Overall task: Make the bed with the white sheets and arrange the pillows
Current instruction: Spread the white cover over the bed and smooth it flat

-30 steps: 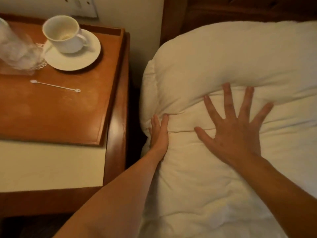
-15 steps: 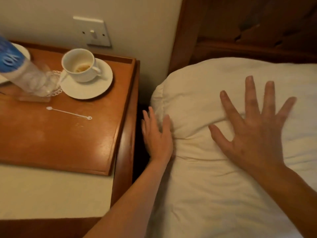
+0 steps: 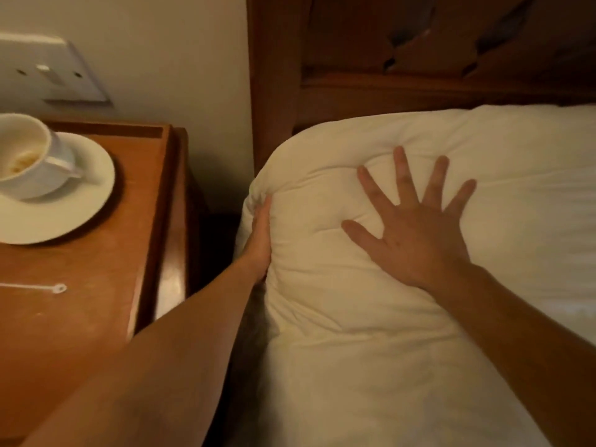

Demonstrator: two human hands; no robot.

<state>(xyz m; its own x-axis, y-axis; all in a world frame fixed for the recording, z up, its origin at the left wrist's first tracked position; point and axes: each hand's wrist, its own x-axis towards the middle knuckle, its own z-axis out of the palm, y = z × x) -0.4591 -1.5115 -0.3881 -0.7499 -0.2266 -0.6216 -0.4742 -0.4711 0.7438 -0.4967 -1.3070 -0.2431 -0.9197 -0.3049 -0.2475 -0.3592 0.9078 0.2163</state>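
Nightstand [image 3: 96, 301] close — left hand [image 3: 259, 240] presses pillow [image 3: 354, 317] edge.

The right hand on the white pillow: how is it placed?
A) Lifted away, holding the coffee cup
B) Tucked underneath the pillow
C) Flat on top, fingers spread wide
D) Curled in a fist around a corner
C: the right hand lies palm down on top of the white pillow with all five fingers spread, and the fabric dents and creases around it.
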